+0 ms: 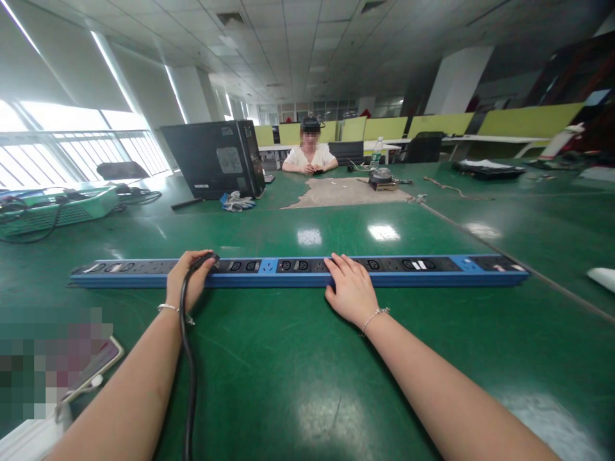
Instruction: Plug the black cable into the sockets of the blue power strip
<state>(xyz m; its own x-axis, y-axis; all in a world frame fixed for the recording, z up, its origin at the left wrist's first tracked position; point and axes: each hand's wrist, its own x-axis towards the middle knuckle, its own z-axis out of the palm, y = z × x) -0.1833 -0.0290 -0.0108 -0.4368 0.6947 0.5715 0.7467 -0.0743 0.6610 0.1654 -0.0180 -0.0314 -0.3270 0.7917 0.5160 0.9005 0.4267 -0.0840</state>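
A long blue power strip (269, 280) with black socket panels lies crosswise on the green table in front of me. My left hand (188, 282) is closed around a black plug (209, 259) at the left part of the strip. From that plug a thick black cable (188, 358) runs over the hand and down past the wrist to the bottom edge. Whether the plug sits in a socket I cannot tell. My right hand (353, 288) rests on the strip right of its middle, fingers spread flat over the sockets and its front edge.
A black computer case (216, 160) stands at the back left, gloves (237, 202) beside it. At the left edge is a green basket (57, 214) with cables. Across the table sits a person (310, 153), near a bottle (377, 153). A phone-like object (103, 365) lies at lower left.
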